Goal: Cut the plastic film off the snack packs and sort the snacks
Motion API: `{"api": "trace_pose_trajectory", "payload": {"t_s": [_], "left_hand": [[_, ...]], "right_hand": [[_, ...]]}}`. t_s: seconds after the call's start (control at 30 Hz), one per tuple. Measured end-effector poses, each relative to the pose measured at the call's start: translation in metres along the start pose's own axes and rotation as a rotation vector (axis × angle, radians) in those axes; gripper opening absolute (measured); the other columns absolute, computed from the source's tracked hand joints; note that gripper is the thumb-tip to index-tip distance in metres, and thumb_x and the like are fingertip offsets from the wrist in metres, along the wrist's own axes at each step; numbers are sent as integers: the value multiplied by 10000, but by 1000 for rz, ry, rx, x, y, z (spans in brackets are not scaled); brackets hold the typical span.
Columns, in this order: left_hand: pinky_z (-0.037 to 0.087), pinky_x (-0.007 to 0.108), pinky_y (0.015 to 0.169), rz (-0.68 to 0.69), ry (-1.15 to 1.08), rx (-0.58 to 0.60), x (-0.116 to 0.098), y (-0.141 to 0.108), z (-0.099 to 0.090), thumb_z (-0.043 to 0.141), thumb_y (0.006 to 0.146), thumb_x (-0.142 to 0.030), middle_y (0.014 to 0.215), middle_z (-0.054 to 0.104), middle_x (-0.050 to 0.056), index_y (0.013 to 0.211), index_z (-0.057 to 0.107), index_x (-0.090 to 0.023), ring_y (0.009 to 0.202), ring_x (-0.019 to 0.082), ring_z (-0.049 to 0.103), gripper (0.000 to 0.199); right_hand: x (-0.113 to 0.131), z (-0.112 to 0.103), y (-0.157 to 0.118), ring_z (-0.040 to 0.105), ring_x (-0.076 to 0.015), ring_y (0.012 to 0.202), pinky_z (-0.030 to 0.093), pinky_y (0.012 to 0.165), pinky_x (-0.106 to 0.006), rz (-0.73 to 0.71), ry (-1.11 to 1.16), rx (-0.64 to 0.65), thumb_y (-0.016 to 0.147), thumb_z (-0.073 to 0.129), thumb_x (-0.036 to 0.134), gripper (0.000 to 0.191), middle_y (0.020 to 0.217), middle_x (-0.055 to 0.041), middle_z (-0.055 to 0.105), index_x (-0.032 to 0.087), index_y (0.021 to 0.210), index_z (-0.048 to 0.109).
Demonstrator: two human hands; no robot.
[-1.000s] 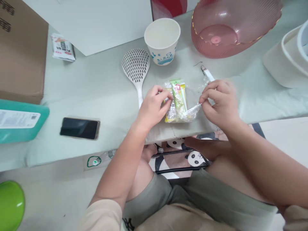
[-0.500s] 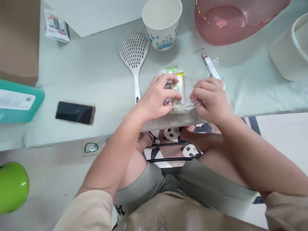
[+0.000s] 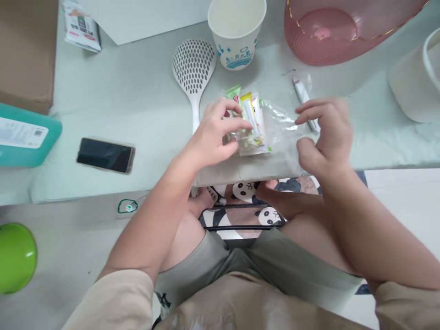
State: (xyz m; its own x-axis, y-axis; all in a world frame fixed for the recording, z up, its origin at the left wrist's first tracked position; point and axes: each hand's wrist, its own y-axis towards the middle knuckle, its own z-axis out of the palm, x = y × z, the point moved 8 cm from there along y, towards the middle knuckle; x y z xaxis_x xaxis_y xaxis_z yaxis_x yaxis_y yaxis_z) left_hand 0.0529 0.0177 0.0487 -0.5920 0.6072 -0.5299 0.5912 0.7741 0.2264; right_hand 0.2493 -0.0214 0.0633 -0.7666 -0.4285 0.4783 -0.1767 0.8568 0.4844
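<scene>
A clear plastic bag [image 3: 280, 121] lies near the table's front edge, with small green, yellow and white packets [image 3: 255, 120] at its left part. My left hand [image 3: 220, 133] rests over the left side of the packets, its fingers apart and curved. To the right of the bag, my right hand [image 3: 325, 133] is raised with thumb and fingers spread and nothing between them; it is slightly blurred. Just behind its fingertips lies a white, pen-like object [image 3: 302, 98]. The white slotted ladle [image 3: 195, 68] lies left of the packets, its handle end hidden by my left hand.
A paper cup [image 3: 237, 36] and a pink translucent bowl [image 3: 323, 46] stand at the back. A white container [image 3: 412, 82] is at right. On the left are a phone [image 3: 105, 155], a teal container [image 3: 27, 140], a cardboard box [image 3: 27, 55] and a white packet [image 3: 81, 28].
My right hand has let go of the bag, opened and moved right. The packets now lie more exposed and fanned out, while my left hand has shifted slightly left.
</scene>
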Motion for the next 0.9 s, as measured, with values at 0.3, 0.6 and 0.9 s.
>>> {"api": "trace_pose_trajectory", "payload": {"t_s": [0.3,0.6,0.9], "left_hand": [[492,506,1069,-42,-40,50,-15,-5,-8,672,791,-136,1168,708,22,761,676,-251,1140,271,617,120],[539,398,871,-80,-75,47,2,-34,-29,579,761,-122,901,764,17,622,492,-212,907,205,692,187],[547,338,835,34,-59,56,-16,-45,-25,649,852,-236,1166,737,67,1069,689,-225,1038,211,688,221]], "right_hand": [[14,36,-5,666,-269,817,482,891,-470,18,40,330,722,512,184,324,822,-36,698,251,1029,593],[8,35,-1,562,-228,679,434,728,-389,69,24,367,688,494,175,111,699,-35,601,247,773,492],[54,38,-12,536,-185,675,392,760,-361,-303,299,583,721,474,171,193,702,-10,605,221,844,614]]}}
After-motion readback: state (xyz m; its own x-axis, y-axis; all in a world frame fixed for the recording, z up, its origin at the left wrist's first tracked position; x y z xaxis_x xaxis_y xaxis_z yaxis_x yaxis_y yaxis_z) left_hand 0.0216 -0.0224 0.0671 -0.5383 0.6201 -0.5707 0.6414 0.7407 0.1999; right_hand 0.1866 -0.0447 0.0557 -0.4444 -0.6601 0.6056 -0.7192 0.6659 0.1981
